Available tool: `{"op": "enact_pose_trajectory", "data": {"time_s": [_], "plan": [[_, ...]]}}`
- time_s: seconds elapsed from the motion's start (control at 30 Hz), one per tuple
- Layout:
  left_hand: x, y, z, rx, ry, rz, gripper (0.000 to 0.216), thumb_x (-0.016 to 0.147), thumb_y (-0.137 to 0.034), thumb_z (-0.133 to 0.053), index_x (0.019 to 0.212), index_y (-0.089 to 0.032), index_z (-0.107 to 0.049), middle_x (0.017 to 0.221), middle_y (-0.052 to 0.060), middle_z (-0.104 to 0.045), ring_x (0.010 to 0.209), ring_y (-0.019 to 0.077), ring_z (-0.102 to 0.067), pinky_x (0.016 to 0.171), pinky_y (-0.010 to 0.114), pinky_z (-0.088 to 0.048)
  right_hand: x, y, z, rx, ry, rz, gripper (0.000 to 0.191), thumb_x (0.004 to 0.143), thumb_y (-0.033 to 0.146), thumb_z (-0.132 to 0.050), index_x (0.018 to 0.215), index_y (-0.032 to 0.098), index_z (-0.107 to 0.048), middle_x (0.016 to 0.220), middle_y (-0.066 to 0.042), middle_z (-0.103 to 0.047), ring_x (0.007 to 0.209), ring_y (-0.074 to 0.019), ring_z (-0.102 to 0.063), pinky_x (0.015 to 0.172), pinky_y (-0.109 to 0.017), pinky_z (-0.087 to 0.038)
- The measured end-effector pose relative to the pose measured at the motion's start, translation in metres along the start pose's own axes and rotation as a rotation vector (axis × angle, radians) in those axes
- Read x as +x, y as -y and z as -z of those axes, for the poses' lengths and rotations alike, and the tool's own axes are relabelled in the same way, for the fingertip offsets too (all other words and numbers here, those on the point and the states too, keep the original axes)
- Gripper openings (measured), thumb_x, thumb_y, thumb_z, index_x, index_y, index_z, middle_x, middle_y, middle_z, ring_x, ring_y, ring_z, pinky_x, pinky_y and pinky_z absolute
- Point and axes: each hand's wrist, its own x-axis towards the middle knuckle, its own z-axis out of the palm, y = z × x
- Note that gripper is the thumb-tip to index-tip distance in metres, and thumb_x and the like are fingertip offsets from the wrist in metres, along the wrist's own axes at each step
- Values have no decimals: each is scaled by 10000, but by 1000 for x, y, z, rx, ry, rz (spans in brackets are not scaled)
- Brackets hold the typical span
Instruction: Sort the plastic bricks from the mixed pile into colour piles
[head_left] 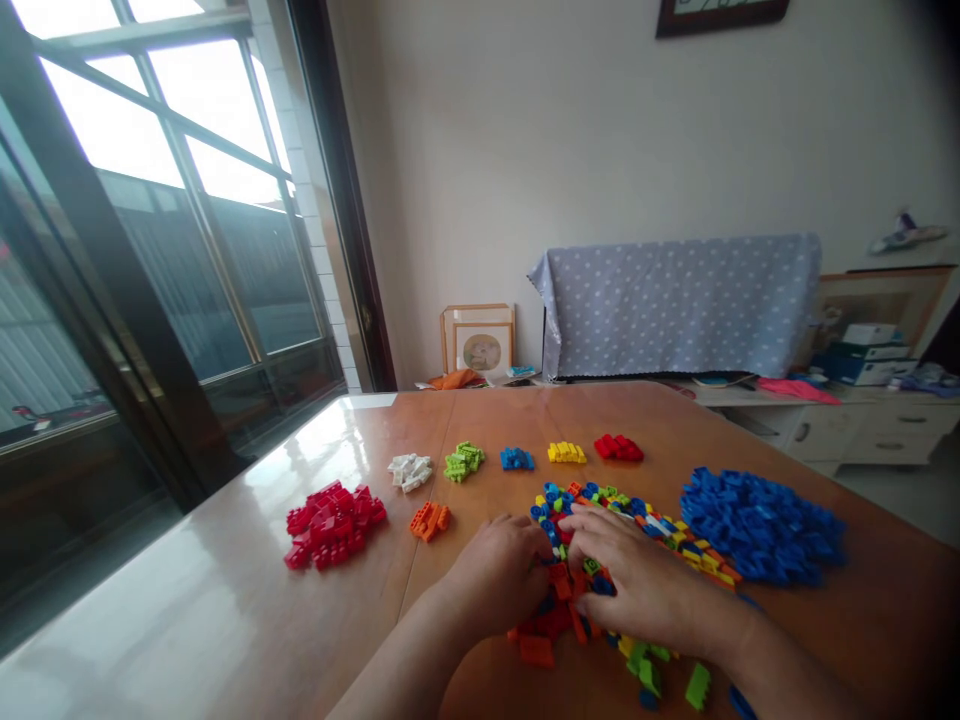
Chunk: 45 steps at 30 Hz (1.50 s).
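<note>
Both of my hands rest on a mixed heap of small plastic bricks [637, 515] in several colours on a wooden table [225, 600]. My left hand [499, 575] lies palm down with fingers curled into the heap's left side. My right hand [637, 575] lies over the middle of the heap, fingers bent and pressed onto red and orange bricks. Whether either hand holds a brick is hidden under the fingers.
Sorted piles lie around: big red [334, 522], small orange [429, 520], white [409, 471], green [463, 460], small blue [517, 459], yellow [566, 453], small red [618, 447], big blue [757, 525]. A window stands left, a cloth-covered cabinet behind.
</note>
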Motion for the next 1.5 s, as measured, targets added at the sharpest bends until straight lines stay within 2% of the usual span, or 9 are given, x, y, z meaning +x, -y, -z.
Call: {"op": "enact_pose_trajectory", "data": {"time_s": [0.2, 0.3, 0.47, 0.67, 0.87, 1.1, 1.27, 1.4, 1.5], "plan": [[1, 3, -7, 40, -9, -18, 128, 801, -193, -599, 890, -242, -677, 927, 22, -662, 868, 188, -605, 792, 271, -442, 7, -10, -8, -57, -91, 29, 71, 811, 234, -648, 851, 265, -698, 1294, -36, -659, 1342, -294, -473, 1146, -518, -338], [1, 3, -6, 22, -18, -4, 166, 797, -186, -600, 924, -249, -686, 948, 26, -664, 891, 194, -607, 809, 278, -445, 11, -11, -6, -48, -157, 62, 141, 887, 236, -580, 865, 255, -718, 1178, -52, -700, 1251, -268, -541, 1114, -479, -375], [1, -3, -2, -69, -91, 29, 210, 793, -181, -604, 990, -236, -653, 987, 33, -660, 903, 191, -600, 768, 264, -438, 15, -4, 0, 160, -304, -4, 242, 981, 328, -493, 955, 233, -715, 1054, -60, -712, 1048, -223, -617, 957, -370, -473], [4, -8, -4, -164, -154, 81, 204, 769, -234, -670, 953, -213, -584, 928, 14, -654, 835, 171, -579, 715, 254, -425, 18, 8, 3, 382, -321, -110, 319, 995, 418, -477, 910, 207, -700, 895, -28, -704, 888, -194, -633, 823, -298, -488], [7, -8, -9, -181, -251, 86, 164, 794, -270, -676, 886, -215, -552, 915, 15, -656, 844, 168, -576, 722, 249, -425, 18, 14, -1, 428, -271, -75, 320, 992, 443, -495, 1007, 222, -725, 971, -41, -709, 959, -208, -636, 871, -316, -489], [6, -7, -2, -37, -214, 119, 60, 839, -240, -576, 892, -219, -595, 897, 37, -672, 826, 180, -603, 698, 262, -414, 20, 7, -8, 319, -270, -70, 308, 978, 453, -511, 1063, 250, -727, 1042, -70, -712, 1028, -240, -636, 918, -374, -494], [2, 11, 11, 53, -260, 261, 81, 832, -214, -567, 886, -220, -627, 918, 39, -668, 833, 178, -614, 680, 253, -408, 17, -2, -8, 234, -322, -112, 309, 960, 477, -519, 1027, 256, -724, 1049, -60, -714, 1013, -244, -643, 908, -376, -503], [-6, 44, 26, 84, -338, 371, 101, 825, -184, -568, 884, -206, -647, 992, 52, -667, 853, 172, -616, 682, 250, -407, 16, -10, -6, 205, -367, -128, 306, 965, 470, -503, 1005, 258, -720, 1036, -51, -722, 1013, -242, -647, 900, -367, -506], [-16, 72, 40, 122, -315, 485, 110, 797, -153, -575, 863, -194, -653, 948, 55, -681, 814, 172, -619, 660, 253, -393, 17, -15, -8, 192, -382, -140, 305, 966, 470, -501, 1002, 257, -717, 1012, -53, -730, 996, -245, -652, 891, -367, -511]]}}
